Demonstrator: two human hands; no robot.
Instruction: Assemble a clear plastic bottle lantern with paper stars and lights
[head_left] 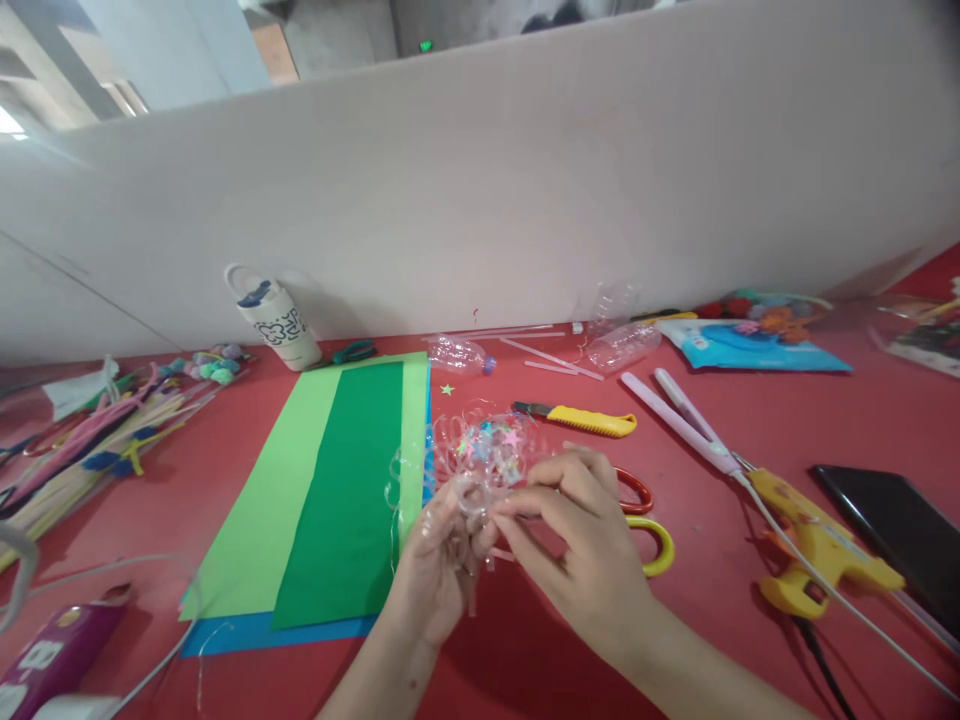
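Observation:
My left hand (442,560) is wrapped round a cut piece of clear plastic bottle (472,495), its neck ring facing me. Thin curled clear strips spread from it, with small coloured stars (512,438) showing among or behind the curls. My right hand (574,525) pinches at the edge of this piece with thumb and forefinger; what exactly lies between the fingertips is too small to make out. Partly hidden behind my right hand are scissors with red and yellow handles (660,545). A yellow utility knife (592,420) lies just beyond.
Green and blue sheets (345,480) lie at left, below a white tumbler (279,325). A clear bottle (459,355) and straws (551,358) lie by the white partition (480,200). At right are a pink hair straightener (679,425), yellow glue gun (817,540), phone (892,540) and cords.

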